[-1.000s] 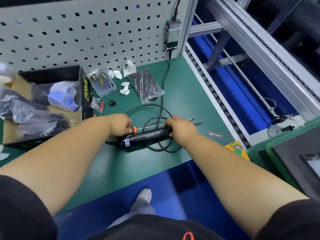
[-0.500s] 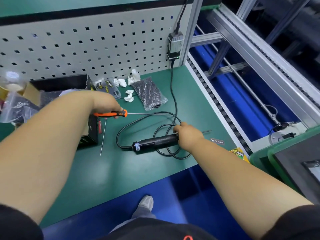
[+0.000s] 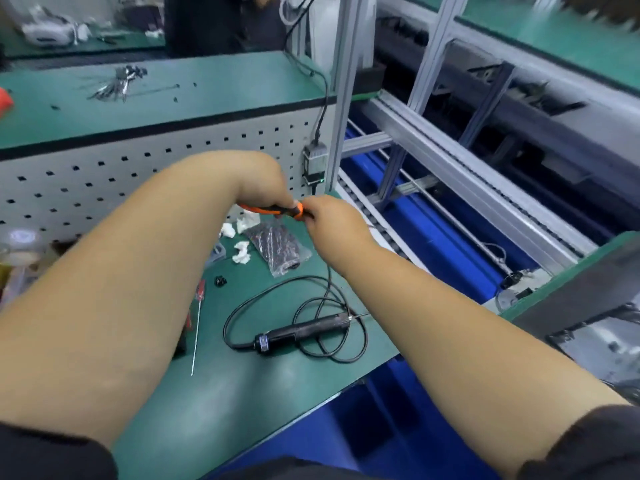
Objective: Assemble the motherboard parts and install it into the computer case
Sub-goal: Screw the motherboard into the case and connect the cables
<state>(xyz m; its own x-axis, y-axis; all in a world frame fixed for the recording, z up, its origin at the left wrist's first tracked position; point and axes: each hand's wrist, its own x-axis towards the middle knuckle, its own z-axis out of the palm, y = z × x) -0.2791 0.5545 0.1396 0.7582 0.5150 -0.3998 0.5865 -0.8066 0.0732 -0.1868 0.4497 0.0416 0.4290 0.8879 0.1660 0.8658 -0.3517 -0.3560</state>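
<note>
My left hand (image 3: 266, 188) grips the orange and black handle of a screwdriver (image 3: 273, 210), held up above the green bench. My right hand (image 3: 330, 220) meets it at the handle's front end and pinches the shaft there; the shaft itself is hidden behind that hand. The black electric screwdriver (image 3: 301, 332) lies on the green mat (image 3: 242, 393) with its cable looped around it, below both hands and touched by neither. The computer case (image 3: 595, 306) shows at the right edge, dark and partly cut off.
A red-handled thin screwdriver (image 3: 197, 320) lies on the mat at left. A bag of black parts (image 3: 277, 244) and white scraps (image 3: 242, 223) sit near the pegboard (image 3: 104, 188). A power adapter (image 3: 314, 164) hangs on the frame. A roller conveyor (image 3: 433, 188) runs right.
My right hand let go of the electric screwdriver and rose to the orange screwdriver. My left hand lifted that screwdriver higher and to the right. The camera tilted up.
</note>
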